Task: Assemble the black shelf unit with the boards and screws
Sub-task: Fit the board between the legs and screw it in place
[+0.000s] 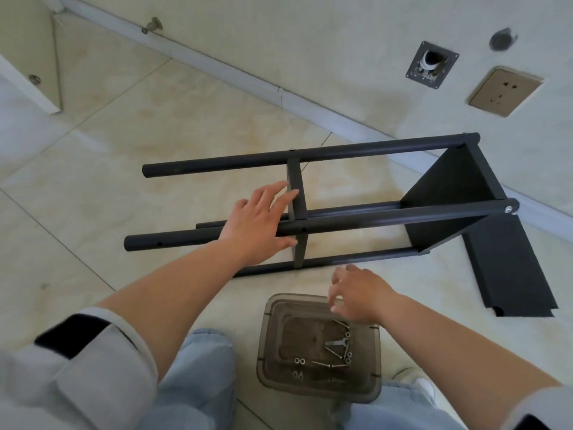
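Note:
The black shelf unit (372,217) lies on its side on the tiled floor, with several round tubes joined by a board at the right end (449,193) and a narrow middle board (298,187). My left hand (257,225) rests on the near upper tube beside the middle board, fingers straight, thumb under the tube. My right hand (356,294) hovers over the far rim of a smoky plastic tray (266,352), fingers hanging down; whether it pinches anything is hidden. Screws (336,352) and washers lie in the tray. A loose black board (508,268) lies at the right.
A wall with skirting runs diagonally behind the unit, bearing a socket (504,91) and a metal plate (432,65). My knees in light jeans (198,383) are at the bottom edge, on both sides of the tray. A white door edge is at the far left.

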